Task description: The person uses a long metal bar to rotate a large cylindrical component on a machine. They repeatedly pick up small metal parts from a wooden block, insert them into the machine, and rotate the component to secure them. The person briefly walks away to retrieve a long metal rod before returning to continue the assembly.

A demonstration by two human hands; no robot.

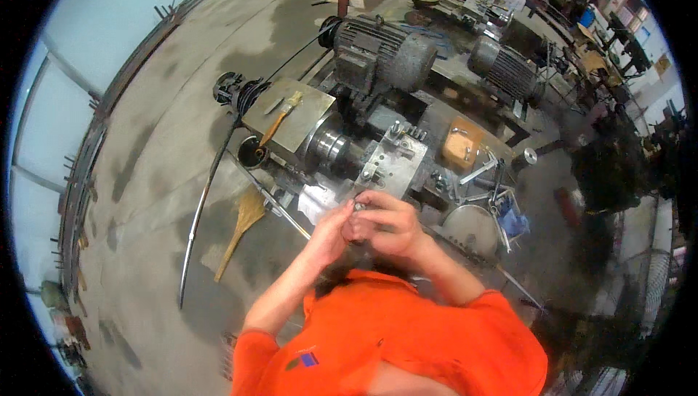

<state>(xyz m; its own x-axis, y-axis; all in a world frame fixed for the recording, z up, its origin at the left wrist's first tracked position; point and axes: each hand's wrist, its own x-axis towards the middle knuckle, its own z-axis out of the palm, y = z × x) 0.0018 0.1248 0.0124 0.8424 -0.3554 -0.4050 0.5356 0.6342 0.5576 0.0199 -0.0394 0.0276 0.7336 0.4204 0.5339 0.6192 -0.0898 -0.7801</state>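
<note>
Both hands, the left (pixel 331 235) and the right (pixel 389 223), meet with fingers closed around a small metal piece (pixel 358 207), mostly hidden between them. Just beyond the hands is a drilled metal plate (pixel 396 162); farther, to their left, a spindle (pixel 331 147). Right of them lies a caliper (pixel 480 169), left a straw broom (pixel 247 216).

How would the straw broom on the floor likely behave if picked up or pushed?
The straw broom is probably light for its size, looking like dry straw. Its slim, straight handle should feel stiff. Pushed, it would likely slide rather than roll, given its wide fan-shaped head.
</note>
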